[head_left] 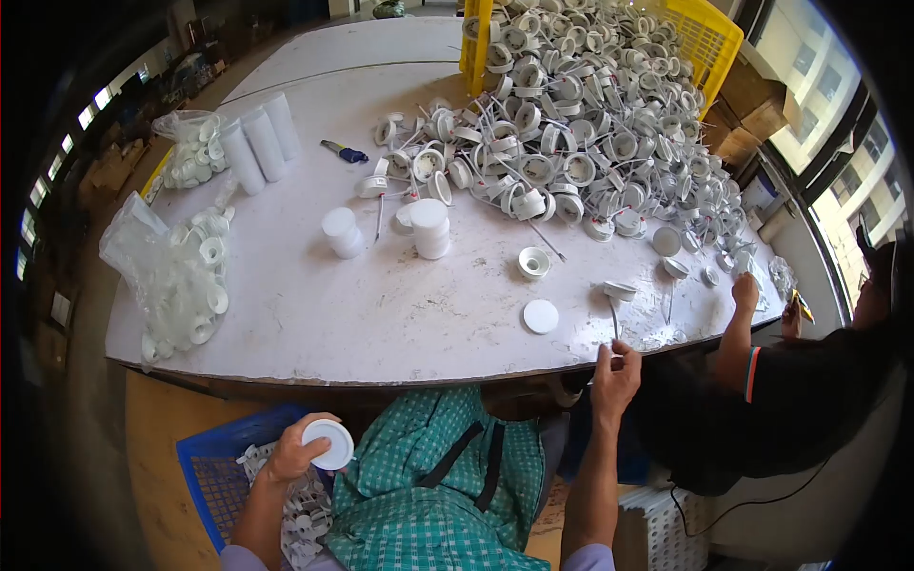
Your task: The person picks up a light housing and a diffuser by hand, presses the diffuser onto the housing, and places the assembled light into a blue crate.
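Note:
My left hand [288,455] is closed on a white round cap with a raised rim [329,444], thumb across its face. It is held above the blue basket [202,478], which contains white plastic parts [307,519]. At the table's front edge, the fingers of my right hand [617,381] are pinched on the thin cable [615,322] of a white round fitting [621,291]. Nearby on the tabletop lie a flat white disc [541,316] and a white ring-shaped fitting [534,264].
A large heap of white fittings with cables [581,143] spills from yellow crates [706,48]. White disc stacks [431,228], a dark blue tool [345,151], white cylinders [257,143] and bagged white parts [186,276] occupy the table [314,328]. Another person [790,400] works at right.

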A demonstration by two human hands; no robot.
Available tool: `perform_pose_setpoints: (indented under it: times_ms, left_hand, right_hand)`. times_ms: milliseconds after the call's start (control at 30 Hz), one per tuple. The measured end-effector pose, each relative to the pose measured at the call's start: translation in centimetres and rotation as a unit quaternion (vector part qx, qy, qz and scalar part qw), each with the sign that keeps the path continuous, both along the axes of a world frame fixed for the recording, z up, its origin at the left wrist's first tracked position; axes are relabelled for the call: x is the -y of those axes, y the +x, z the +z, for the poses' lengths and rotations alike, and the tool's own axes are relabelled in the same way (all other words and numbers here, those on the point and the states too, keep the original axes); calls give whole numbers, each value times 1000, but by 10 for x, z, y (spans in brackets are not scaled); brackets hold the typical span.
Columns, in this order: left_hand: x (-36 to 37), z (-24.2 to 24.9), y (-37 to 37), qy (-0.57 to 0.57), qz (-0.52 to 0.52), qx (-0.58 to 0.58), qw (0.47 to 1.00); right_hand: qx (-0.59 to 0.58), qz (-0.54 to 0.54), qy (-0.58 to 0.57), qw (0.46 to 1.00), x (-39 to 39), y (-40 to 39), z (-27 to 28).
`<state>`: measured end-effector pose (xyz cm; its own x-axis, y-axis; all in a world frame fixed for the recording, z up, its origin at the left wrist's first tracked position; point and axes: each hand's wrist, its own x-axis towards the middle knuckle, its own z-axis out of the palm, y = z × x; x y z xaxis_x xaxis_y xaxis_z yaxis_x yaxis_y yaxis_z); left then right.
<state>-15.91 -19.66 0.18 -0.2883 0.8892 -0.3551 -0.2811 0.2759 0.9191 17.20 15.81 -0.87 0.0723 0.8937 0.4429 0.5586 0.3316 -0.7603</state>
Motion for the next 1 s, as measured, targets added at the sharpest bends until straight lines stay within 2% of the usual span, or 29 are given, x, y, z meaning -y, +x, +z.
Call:
perform_pose_setpoints:
  times_ms: [33, 67, 133, 167, 233, 267, 400, 533, 600, 667, 733, 767, 800, 833, 867, 900, 933, 967, 1000]
  left_hand:
    - [18, -7, -8, -15, 38, 11, 999]
    - [41, -9, -14, -34, 91, 16, 995]
    - [89, -52, -33, -92, 178, 22, 979]
    - [114, -80, -43, -102, 223, 77, 966]
    - [149, -99, -55, -209, 272, 67, 937]
    - [177, -136, -65, -268, 271, -23, 924]
    - [220, -183, -73, -297, 404, 69, 863]
    - [243, -247, -62, -372, 411, 62, 830]
    - [246, -269, -53, -452, 404, 94, 790]
    - [262, -312, -39, -474, 412, 88, 773]
    - [274, -344, -27, -538, 344, 59, 767]
    - [304, -407, -18, -568, 233, -47, 788]
    - [295, -395, -16, -567, 230, -42, 790]
    - [277, -365, -15, -576, 277, 8, 769]
    - [263, -345, -15, -581, 322, 57, 745]
    - [273, -369, -11, -564, 336, 63, 752]
    - [295, -433, 8, -562, 334, 67, 754]
    - [317, -487, 15, -522, 359, 22, 774]
    - [313, -445, 2, -478, 382, -22, 791]
  right_hand:
    - [61, -41, -2, 997, -21, 7, 3]
    - [152, -52, 78, 984, -51, 21, -17]
    - [203, -43, -27, 978, -80, 25, -25]
    - [260, -42, -65, 962, -92, 23, -28]
    - [334, -17, -72, 940, -107, 13, -26]
    - [356, 13, -61, 932, -125, 21, -39]
    - [385, 15, -84, 919, -133, 14, -40]
    - [412, -19, -42, 910, -132, 22, -50]
    - [433, -16, -27, 901, -129, 30, -52]
    - [420, -68, -47, 904, -121, 33, -52]
    - [457, -62, -51, 886, -115, 35, -47]
    - [441, -27, -39, 896, -112, 35, -46]
    - [424, 6, -27, 905, -109, 34, -44]
    - [429, 4, -24, 903, -109, 34, -42]
    - [488, 1, -39, 872, -110, 33, -39]
    - [545, -2, -54, 837, -110, 32, -37]
    - [548, -4, -51, 835, -109, 29, -34]
    - [504, 4, -60, 861, -106, 24, -33]
    - [459, 10, -68, 886, -104, 23, -32]
